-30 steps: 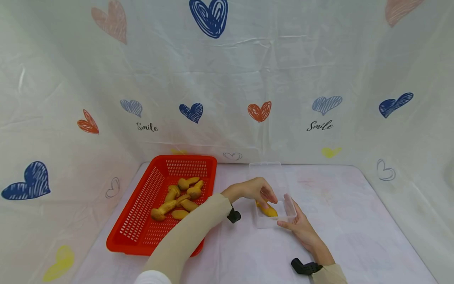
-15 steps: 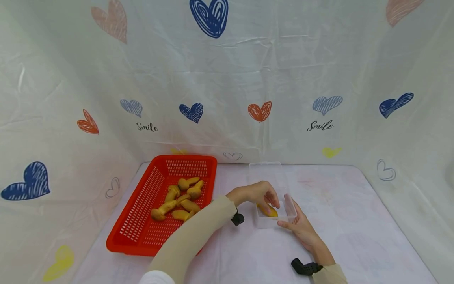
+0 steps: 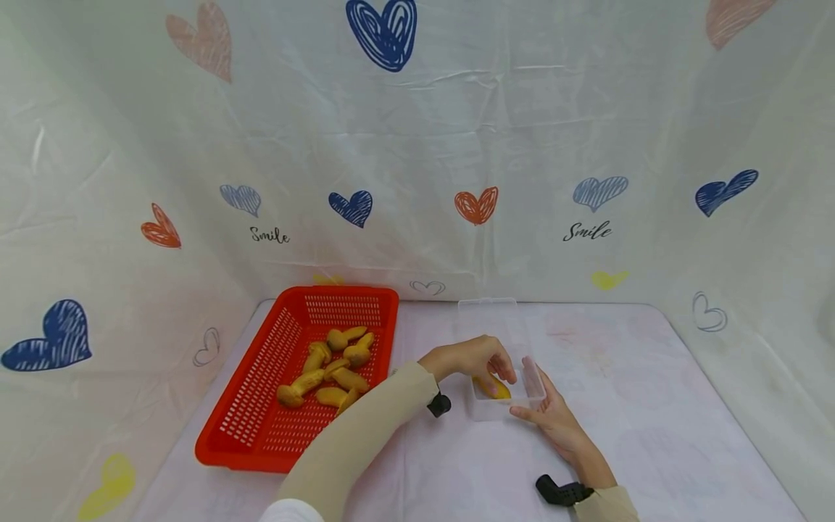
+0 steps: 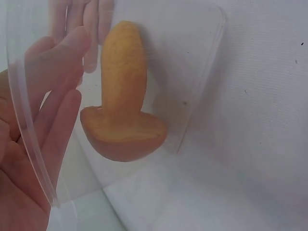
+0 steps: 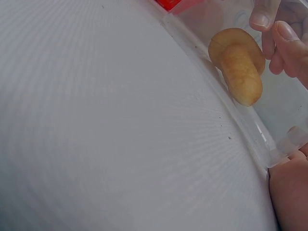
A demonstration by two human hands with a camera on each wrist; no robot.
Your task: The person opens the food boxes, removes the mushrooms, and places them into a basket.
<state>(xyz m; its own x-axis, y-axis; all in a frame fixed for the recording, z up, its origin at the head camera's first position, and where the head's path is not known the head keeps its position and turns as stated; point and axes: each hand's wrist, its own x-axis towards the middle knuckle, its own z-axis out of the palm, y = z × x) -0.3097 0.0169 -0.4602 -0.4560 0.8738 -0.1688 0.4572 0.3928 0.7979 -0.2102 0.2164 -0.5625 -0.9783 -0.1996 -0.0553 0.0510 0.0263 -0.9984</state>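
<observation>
A single yellow-brown mushroom (image 3: 500, 392) lies in the clear plastic box (image 3: 491, 414), its cap toward the red basket, as the right wrist view shows the mushroom (image 5: 246, 79). My left hand (image 3: 478, 355) is over the box, fingers loosely bent beside the mushroom. A small gap separates the left hand (image 4: 29, 144) from the mushroom (image 4: 124, 72) in the left wrist view. With the thumb at the front corner and fingers along the right wall, my right hand (image 3: 559, 424) holds the box; its fingers show partly through the plastic.
A red perforated basket (image 3: 228, 457) stands to the left with several mushrooms (image 3: 306, 382) inside, partly behind the left sleeve (image 3: 365, 428). The clear lid (image 3: 488, 308) is folded back behind the box. A white sheet with printed hearts hangs behind the table (image 3: 652, 406).
My left hand has shifted slightly right and lower over the box, mostly in the first half second. The right hand and the box have stayed in place.
</observation>
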